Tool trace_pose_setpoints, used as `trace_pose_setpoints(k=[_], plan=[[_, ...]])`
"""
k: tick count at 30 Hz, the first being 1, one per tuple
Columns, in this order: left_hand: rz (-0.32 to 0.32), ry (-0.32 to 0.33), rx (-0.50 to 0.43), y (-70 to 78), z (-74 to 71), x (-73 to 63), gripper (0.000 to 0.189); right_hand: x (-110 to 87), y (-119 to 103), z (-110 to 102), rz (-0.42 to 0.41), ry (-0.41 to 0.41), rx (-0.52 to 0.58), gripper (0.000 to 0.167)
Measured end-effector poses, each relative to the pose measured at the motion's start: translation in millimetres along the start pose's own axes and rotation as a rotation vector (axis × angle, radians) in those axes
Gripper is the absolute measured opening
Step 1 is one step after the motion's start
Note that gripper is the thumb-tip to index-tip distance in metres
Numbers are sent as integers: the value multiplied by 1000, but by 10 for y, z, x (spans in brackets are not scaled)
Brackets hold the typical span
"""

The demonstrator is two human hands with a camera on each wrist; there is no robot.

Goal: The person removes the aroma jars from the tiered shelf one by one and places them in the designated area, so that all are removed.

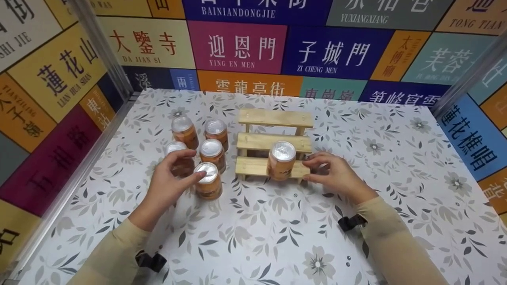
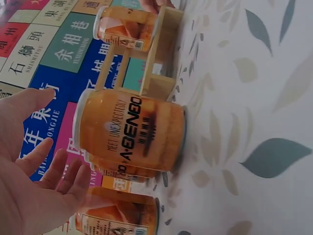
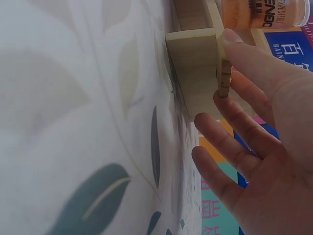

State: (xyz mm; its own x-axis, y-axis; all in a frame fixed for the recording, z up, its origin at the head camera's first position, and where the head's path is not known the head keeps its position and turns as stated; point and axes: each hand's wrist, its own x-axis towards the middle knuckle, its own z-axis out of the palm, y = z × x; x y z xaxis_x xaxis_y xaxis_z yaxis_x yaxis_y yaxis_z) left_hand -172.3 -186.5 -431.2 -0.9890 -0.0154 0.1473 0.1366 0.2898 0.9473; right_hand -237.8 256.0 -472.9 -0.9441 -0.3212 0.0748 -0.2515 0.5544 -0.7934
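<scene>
A three-step wooden shelf [image 1: 253,166] stands mid-table, with an orange can [image 1: 281,162] with a clear lid upright on its lowest step. My right hand [image 1: 336,174] is at the right end of that step. Thumb and index finger pinch the step's end, and the other fingers are spread in the right wrist view. To the left, several matching cans stand upright on the table. Over them is my left hand [image 1: 170,182], its thumb overlapping the lid of the front can [image 1: 210,188]. In the left wrist view its fingers are spread beside the labelled can [image 2: 137,127], holding nothing.
Other cans [image 1: 184,132] stand behind the front one, left of the shelf. The table has a white cloth [image 1: 257,241] with a leaf and flower print. Panels with coloured signs [image 1: 237,47] rise at the back and both sides.
</scene>
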Motion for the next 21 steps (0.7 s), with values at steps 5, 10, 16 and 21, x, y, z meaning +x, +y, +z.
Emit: trace_pose_setpoints(k=[5,10,16,21], plan=[[105,26,-32,103,78,54,53,11,7,12,-8,2,9,40],[214,-5,-107,219,255,97,52,18,3,-2,2,2,-6,40],[273,-136,-68,326,468,167,54,18,-12,-2,5,-4,-1,40],[274,-277,-26,391,669,220,56,0,-6,1,-3,2,-8,40]])
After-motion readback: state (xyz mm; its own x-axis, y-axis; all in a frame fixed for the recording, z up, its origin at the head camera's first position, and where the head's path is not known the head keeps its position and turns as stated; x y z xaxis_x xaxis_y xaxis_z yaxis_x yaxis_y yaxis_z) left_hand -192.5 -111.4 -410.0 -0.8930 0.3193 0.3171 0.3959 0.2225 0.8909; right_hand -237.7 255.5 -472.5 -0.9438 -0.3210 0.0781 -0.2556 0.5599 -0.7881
